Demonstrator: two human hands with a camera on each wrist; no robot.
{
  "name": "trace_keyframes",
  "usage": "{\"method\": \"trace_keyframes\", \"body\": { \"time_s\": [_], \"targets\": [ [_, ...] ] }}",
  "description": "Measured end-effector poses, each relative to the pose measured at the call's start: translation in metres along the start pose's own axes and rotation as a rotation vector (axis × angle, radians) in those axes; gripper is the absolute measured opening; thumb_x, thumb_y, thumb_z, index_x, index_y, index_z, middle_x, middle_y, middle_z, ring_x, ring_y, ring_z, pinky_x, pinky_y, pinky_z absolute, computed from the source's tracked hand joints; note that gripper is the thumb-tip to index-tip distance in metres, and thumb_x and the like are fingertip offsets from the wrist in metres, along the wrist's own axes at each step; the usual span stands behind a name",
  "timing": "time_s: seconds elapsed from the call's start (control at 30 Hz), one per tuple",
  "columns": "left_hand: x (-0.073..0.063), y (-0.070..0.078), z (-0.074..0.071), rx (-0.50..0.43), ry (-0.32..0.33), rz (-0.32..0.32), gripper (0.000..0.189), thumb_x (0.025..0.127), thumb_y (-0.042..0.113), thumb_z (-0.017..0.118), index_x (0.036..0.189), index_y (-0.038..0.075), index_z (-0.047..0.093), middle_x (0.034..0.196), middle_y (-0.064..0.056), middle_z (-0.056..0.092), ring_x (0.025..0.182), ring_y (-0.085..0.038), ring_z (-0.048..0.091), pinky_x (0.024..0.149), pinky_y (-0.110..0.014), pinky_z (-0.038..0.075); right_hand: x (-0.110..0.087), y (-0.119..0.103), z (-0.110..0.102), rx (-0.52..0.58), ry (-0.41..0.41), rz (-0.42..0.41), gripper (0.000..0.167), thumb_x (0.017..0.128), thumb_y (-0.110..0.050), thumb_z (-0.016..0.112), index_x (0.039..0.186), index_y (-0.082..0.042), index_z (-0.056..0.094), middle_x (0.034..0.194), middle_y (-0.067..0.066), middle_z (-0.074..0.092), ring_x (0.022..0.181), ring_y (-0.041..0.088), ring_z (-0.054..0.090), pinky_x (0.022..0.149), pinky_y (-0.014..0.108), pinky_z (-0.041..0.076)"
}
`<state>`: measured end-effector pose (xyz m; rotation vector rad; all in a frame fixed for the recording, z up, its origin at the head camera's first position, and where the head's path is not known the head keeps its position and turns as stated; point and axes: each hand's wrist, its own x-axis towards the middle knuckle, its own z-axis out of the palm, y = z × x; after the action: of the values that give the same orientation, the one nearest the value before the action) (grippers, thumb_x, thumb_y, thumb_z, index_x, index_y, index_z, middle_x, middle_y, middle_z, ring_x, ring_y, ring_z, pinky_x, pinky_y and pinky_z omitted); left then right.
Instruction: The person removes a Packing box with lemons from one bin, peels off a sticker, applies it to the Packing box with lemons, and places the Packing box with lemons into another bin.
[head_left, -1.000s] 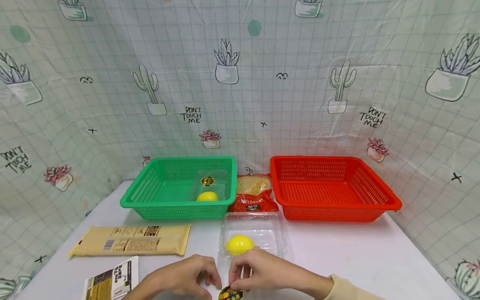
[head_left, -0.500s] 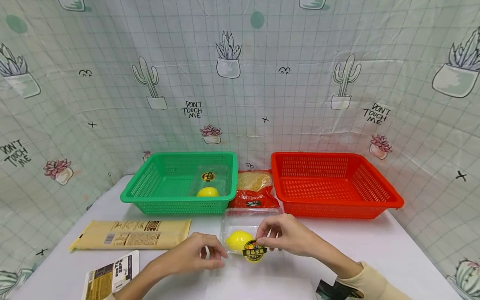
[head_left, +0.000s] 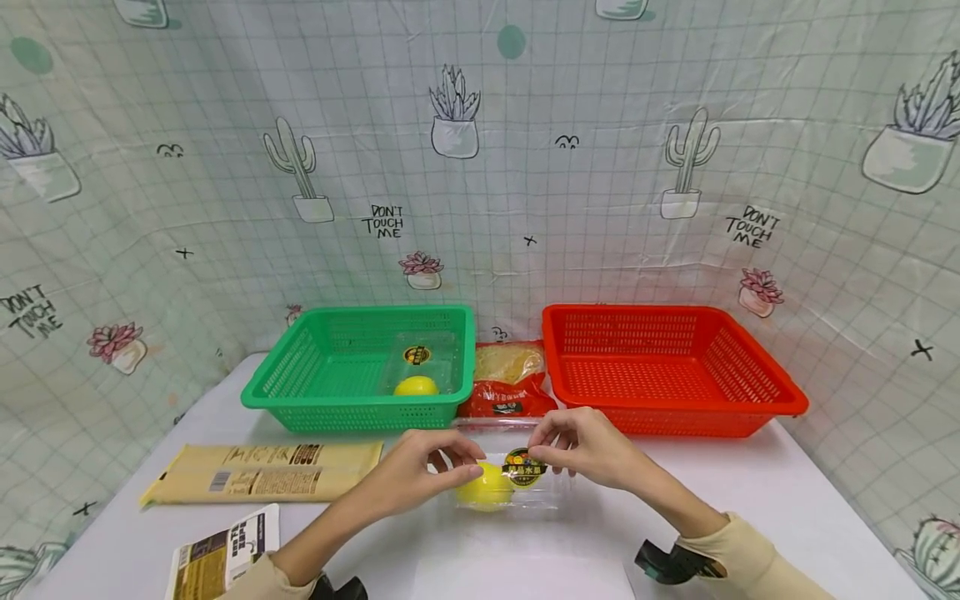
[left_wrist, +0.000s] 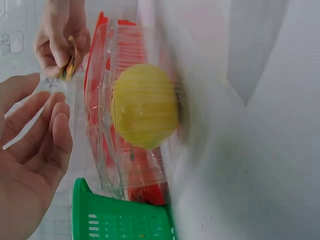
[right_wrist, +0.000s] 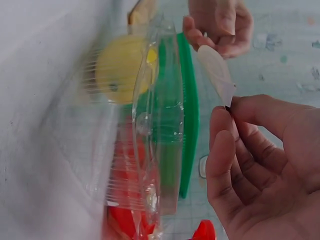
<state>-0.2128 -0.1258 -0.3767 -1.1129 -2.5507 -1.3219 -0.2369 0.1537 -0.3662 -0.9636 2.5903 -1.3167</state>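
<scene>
Between thumb and forefinger my right hand [head_left: 588, 450] pinches the edge of a round black-and-gold fruit sticker [head_left: 522, 468], held above a clear plastic box [head_left: 542, 501]. The right wrist view shows the sticker's pale back [right_wrist: 216, 72] curving away from the fingertips. Inside the box lies a yellow lemon [left_wrist: 145, 105], seen through the ribbed wall. My left hand [head_left: 431, 468] hovers over the box's left side, fingers loosely bent and apart, holding nothing. Its fingertips are close to the sticker's left edge in the head view.
Behind the box stand a green basket [head_left: 356, 415], containing another boxed lemon [head_left: 416, 386], and a red basket [head_left: 675, 423]. A red food bag [head_left: 510, 392] sits between them. At left lie a long tan packet [head_left: 262, 473] and a brown-and-white packet [head_left: 225, 550].
My right hand has lifted the sticker from the table's near edge and carried it forward over the box. My left hand has moved forward and right, up beside it.
</scene>
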Motion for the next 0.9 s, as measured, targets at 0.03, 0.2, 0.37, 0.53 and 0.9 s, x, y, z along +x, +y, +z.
{"method": "trace_keyframes", "body": {
  "time_s": [0.03, 0.2, 0.37, 0.53, 0.9],
  "targets": [
    [0.003, 0.000, 0.001, 0.009, 0.000, -0.003, 0.020, 0.093, 0.029, 0.068, 0.102, 0.012, 0.073, 0.087, 0.004, 0.073, 0.077, -0.001, 0.061, 0.067, -0.021, 0.055, 0.001, 0.001, 0.000, 0.005, 0.007, 0.010, 0.008, 0.088, -0.022, 0.074, 0.091, -0.015, 0.071, 0.080, 0.001, 0.069, 0.059, 0.025, 0.064, 0.049, 0.031, 0.054],
    [0.014, 0.000, 0.008, 0.023, 0.002, -0.035, 0.018, 0.092, 0.026, 0.068, 0.103, 0.012, 0.073, 0.091, 0.002, 0.074, 0.078, -0.002, 0.063, 0.069, -0.022, 0.056, 0.004, 0.004, 0.003, 0.041, 0.030, 0.044, 0.011, 0.088, -0.023, 0.073, 0.091, -0.013, 0.070, 0.078, 0.003, 0.069, 0.061, 0.026, 0.066, 0.050, 0.031, 0.055],
    [0.022, -0.004, 0.012, -0.035, 0.024, -0.099, 0.017, 0.092, 0.024, 0.069, 0.104, 0.014, 0.074, 0.095, 0.000, 0.075, 0.077, -0.003, 0.065, 0.070, -0.022, 0.057, 0.010, 0.006, 0.005, 0.050, 0.058, 0.054, 0.011, 0.089, -0.023, 0.073, 0.092, -0.013, 0.070, 0.077, 0.003, 0.070, 0.059, 0.013, 0.066, 0.050, 0.035, 0.055],
    [0.029, -0.012, 0.013, -0.120, 0.027, -0.103, 0.016, 0.091, 0.018, 0.071, 0.104, 0.011, 0.074, 0.099, -0.005, 0.075, 0.079, -0.006, 0.067, 0.071, -0.022, 0.057, 0.015, 0.008, 0.005, 0.061, 0.062, 0.055, 0.012, 0.089, -0.023, 0.073, 0.093, -0.012, 0.070, 0.077, 0.004, 0.070, 0.060, 0.016, 0.066, 0.051, 0.038, 0.056],
    [0.037, -0.019, 0.014, -0.187, 0.063, -0.143, 0.019, 0.088, 0.012, 0.073, 0.104, 0.004, 0.074, 0.095, -0.013, 0.075, 0.077, -0.009, 0.068, 0.072, -0.019, 0.056, 0.020, 0.010, 0.011, 0.098, 0.136, 0.064, 0.034, 0.085, -0.019, 0.077, 0.110, -0.005, 0.059, 0.094, 0.012, 0.067, 0.065, 0.027, 0.067, 0.051, 0.032, 0.055]
  ]
}}
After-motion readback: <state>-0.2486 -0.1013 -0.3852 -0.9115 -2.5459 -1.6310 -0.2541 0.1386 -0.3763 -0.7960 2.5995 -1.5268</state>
